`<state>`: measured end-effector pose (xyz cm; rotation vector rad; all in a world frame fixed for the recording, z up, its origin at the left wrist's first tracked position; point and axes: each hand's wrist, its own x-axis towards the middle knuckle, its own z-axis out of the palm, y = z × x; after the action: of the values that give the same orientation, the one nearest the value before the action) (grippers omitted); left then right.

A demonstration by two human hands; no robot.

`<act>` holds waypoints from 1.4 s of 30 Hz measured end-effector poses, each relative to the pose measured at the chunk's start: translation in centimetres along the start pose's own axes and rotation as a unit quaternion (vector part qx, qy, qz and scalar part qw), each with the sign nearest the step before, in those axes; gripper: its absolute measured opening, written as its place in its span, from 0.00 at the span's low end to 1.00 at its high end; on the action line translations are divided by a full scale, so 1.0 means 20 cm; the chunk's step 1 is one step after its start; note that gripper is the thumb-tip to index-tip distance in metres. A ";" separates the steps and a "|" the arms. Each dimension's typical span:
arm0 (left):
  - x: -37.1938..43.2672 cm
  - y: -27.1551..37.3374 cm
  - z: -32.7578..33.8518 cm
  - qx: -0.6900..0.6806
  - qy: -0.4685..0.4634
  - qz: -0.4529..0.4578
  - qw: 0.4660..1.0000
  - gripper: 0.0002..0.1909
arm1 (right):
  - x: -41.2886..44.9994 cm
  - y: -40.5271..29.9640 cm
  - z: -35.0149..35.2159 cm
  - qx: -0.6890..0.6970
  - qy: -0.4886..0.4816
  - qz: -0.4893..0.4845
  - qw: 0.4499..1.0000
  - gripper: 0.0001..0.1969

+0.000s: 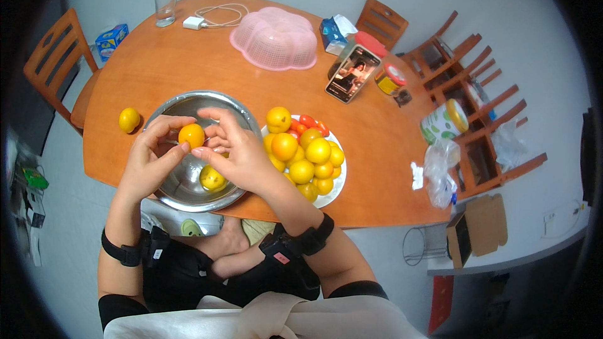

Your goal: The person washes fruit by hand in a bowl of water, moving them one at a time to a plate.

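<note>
Above a stainless steel basin, my left hand holds a round yellow fruit between thumb and fingers. My right hand is close on the fruit's other side, fingers apart and curved, with its thumb tip at the fruit's lower edge. Whether that thumb presses on the skin is unclear. In the basin lies another yellow fruit with dark marks, partly behind my right hand. To the right, a white plate bears a heap of several yellow fruits and small red tomatoes.
One yellow fruit sits left of the basin on the wooden table. Farther back are a drinking glass, a charger with cable, a pink mesh basket and a propped phone. A can and plastic bag are right.
</note>
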<state>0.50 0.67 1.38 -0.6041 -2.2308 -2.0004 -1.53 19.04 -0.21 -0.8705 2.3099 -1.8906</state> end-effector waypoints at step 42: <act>0.00 -0.01 -0.03 0.072 -0.015 -0.018 0.997 0.14 | 0.00 -0.03 0.01 -0.051 -0.011 -0.013 0.999 0.17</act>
<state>0.37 0.03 1.31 -0.5851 -2.3937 -1.8381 -1.14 18.76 0.31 -0.9320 2.4110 -1.7775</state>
